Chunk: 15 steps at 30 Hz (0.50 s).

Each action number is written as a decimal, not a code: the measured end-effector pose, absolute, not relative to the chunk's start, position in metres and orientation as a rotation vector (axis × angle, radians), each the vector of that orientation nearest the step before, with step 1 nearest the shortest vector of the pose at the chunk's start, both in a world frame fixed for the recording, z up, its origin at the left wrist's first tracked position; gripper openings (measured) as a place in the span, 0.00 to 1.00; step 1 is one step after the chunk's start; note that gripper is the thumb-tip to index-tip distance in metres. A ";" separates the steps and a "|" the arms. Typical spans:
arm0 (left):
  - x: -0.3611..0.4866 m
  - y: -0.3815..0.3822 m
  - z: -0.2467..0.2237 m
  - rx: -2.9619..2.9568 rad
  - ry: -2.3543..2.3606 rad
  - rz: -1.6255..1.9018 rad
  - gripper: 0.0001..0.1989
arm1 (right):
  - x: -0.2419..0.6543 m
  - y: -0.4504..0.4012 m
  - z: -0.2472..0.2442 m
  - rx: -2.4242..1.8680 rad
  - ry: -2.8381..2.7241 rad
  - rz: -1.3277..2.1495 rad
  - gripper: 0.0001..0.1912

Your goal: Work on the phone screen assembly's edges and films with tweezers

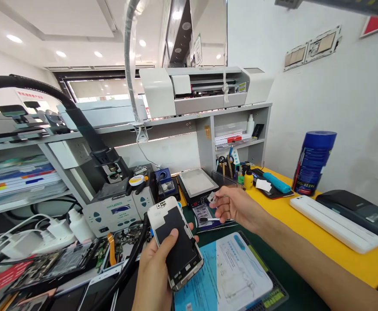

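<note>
The left hand clasps one white-framed phone panel by its long edges; ahead and right of that grip, the right hand pinches one small metallic part. The panel's long axis slants, white end away and leftward. A gap separates the hands; right of the left grip lies one blue-and-white booklet.

A person at a cluttered workbench grips a white-edged smartphone screen assembly in the left hand at 6 o'clock, thumb laid across its dark side, while the right hand, at 4 o'clock, pinches a small silvery part. A blue-and-white printed packet lies at 5 o'clock, a gray rework station sits at 8, a blue canister stands at 3, and a white cutting plotter tops the shelving near 1.
</note>
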<state>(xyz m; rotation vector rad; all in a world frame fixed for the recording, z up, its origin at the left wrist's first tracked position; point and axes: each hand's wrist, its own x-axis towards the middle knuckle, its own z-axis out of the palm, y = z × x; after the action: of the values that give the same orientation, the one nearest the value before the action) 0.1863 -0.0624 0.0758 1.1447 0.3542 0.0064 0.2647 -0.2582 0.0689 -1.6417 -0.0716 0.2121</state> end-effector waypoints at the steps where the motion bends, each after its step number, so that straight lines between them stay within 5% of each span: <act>1: 0.188 -0.061 0.074 1.141 0.361 -0.001 0.16 | 0.260 -0.256 0.071 -1.556 -0.082 0.266 0.14; 9: 0.196 -0.056 0.057 1.111 0.383 -0.053 0.23 | 0.229 -0.240 0.073 -1.207 -0.188 0.464 0.08; 15: 0.193 -0.060 0.054 1.045 0.438 -0.076 0.22 | 0.216 -0.240 0.072 -1.529 -0.323 0.167 0.06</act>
<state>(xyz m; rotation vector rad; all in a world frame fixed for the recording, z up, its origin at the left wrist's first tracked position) 0.1934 -0.0597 0.0539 1.0452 0.4384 -0.0758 0.2163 -0.2398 0.0725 -1.5292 -0.3229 0.1667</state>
